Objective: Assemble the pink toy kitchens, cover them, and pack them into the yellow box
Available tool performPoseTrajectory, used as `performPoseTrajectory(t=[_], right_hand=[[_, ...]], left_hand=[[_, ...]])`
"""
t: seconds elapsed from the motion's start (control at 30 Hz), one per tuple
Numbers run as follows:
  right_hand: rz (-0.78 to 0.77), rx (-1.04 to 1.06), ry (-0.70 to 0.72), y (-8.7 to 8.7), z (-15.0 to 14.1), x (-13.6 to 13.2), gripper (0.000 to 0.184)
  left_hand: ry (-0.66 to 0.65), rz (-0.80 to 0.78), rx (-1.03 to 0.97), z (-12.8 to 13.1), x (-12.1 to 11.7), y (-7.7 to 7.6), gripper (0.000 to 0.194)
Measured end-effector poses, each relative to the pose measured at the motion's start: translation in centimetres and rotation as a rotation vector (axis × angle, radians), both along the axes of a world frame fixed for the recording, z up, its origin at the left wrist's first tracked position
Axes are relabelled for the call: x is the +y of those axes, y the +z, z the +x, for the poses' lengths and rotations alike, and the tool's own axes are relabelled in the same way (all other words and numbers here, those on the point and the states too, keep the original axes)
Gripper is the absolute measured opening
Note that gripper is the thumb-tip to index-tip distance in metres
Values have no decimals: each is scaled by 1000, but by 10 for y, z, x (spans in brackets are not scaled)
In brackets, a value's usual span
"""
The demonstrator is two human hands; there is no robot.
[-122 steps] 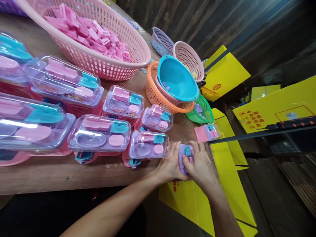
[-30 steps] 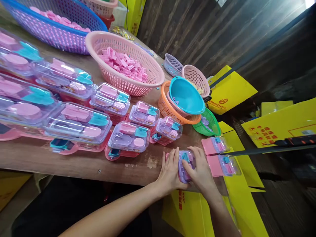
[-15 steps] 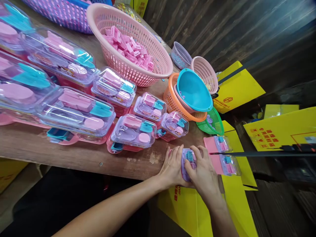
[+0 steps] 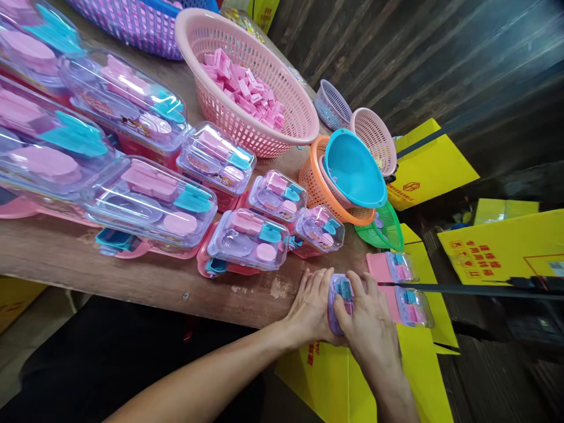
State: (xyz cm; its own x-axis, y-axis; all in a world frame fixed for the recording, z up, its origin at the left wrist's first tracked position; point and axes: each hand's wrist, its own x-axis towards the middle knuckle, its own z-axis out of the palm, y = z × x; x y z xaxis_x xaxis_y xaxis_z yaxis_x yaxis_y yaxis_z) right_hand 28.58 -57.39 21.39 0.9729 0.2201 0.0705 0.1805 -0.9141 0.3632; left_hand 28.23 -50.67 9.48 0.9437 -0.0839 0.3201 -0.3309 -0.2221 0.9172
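Between my two hands, at the table's front right edge, is a plastic toy case (image 4: 340, 294) with a lilac top and small turquoise and pink pieces on it. My left hand (image 4: 312, 302) is wrapped round its left side. From the right, my right hand (image 4: 368, 311) grips it, with the thumb across the top; the fingers cover much of the case. Just right of that hand lie two more cases (image 4: 409, 305) on their sides, pink bases to the left. Several finished-looking cases (image 4: 247, 241) with clear lids stand in rows to the left.
A pink basket (image 4: 251, 126) of pink blocks stands behind the rows, beside a blue-purple basket (image 4: 145, 29). Farther right are a turquoise bowl (image 4: 356, 167) in an orange basket (image 4: 315, 173) and a green basket (image 4: 388, 229). Yellow cartons (image 4: 423, 352) and a dark strap (image 4: 476, 288) border the right edge.
Compared with the earliest frame, a second case lies at the right edge and the rows at left have grown. Over the last second both hands stay on the held case; mainly the view shifts.
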Motion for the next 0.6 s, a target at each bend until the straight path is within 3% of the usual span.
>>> performPoseTrajectory(t=[0.4,0.6], right_hand=[[-234,-115,30,-4,-8,24,38],[-215,-23,42,-1,-1,15,43]], left_hand=[[2,-35,-60,-2,-4,-11,103],[23,-52,-64,-2,-4,-9,115]])
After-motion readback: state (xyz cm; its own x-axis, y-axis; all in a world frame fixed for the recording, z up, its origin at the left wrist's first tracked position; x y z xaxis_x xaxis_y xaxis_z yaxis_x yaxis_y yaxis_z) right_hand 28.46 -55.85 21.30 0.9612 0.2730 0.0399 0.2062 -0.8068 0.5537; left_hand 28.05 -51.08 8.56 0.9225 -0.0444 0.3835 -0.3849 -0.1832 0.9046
